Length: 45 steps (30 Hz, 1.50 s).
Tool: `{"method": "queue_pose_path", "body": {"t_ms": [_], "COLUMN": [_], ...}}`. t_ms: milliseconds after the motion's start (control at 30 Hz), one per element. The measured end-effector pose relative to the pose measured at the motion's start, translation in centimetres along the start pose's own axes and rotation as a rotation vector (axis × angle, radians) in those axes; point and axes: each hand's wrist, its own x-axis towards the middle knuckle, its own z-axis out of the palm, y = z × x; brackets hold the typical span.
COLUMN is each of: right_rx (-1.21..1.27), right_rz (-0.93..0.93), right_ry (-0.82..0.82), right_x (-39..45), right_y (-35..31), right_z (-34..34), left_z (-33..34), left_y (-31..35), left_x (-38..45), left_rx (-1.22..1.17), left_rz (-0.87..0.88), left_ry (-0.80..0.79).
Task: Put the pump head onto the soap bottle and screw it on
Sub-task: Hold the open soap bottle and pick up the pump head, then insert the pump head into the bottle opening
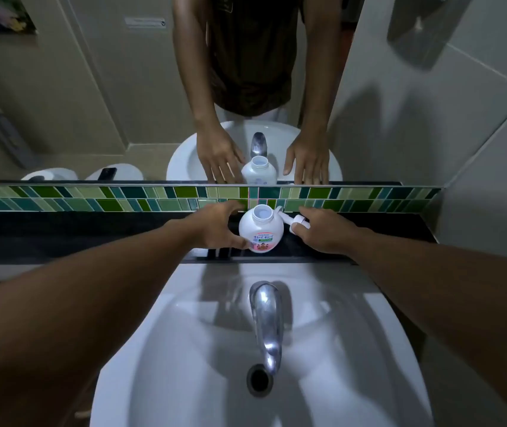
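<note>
Dark ledge (91, 235) behind the sink (184, 334) is carrying the soap bottle (261, 231), upright, neck open. Left hand (215, 229) is cupping its 9 o'clock side, fingers spread, steadying it. Right hand (326, 231) is closing loosely on the pump head (296, 221) — lying at 3 o'clock, not yet lifted.

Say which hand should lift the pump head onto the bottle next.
Right. The right hand already has fingertips on the pump head, which lies on the ledge right of the open soap bottle. The left hand cups the bottle's left side, steadying it.
</note>
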Motion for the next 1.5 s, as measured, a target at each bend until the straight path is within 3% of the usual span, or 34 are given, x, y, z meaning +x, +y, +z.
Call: {"method": "queue_pose_path", "body": {"t_ms": [367, 500, 633, 1100, 1300, 1500], "right_rx": [0.017, -0.039, -0.106, -0.158, -0.061, 0.196], "right_rz": [-0.022, -0.046, -0.096, -0.05, -0.131, -0.308], "right_ry": [0.05, 0.147, 0.241, 0.34, 0.486, 0.646], "right_x": [-0.9, -1.0, -0.7, -2.1, -3.7, -4.5], "right_y": [0.0, -0.5, -1.1, 0.9, 1.4, -0.2], "right_z": [0.5, 0.9, 1.1, -0.2, -3.6, -6.9], "left_z": [1.9, 2.6, 2.9, 2.5, 2.5, 2.3], "left_y": [-0.8, -1.1, -0.7, 0.0, 0.0, 0.2], "left_x": [1.3, 1.2, 1.2, 1.3, 1.4, 1.3], "left_rx": [-0.281, -0.319, -0.317, -0.248, -0.223, -0.189], "left_rz": [0.062, 0.073, 0.081, 0.059, 0.057, 0.066], "left_ry": [0.05, 0.095, 0.11, 0.098, 0.095, 0.09]}}
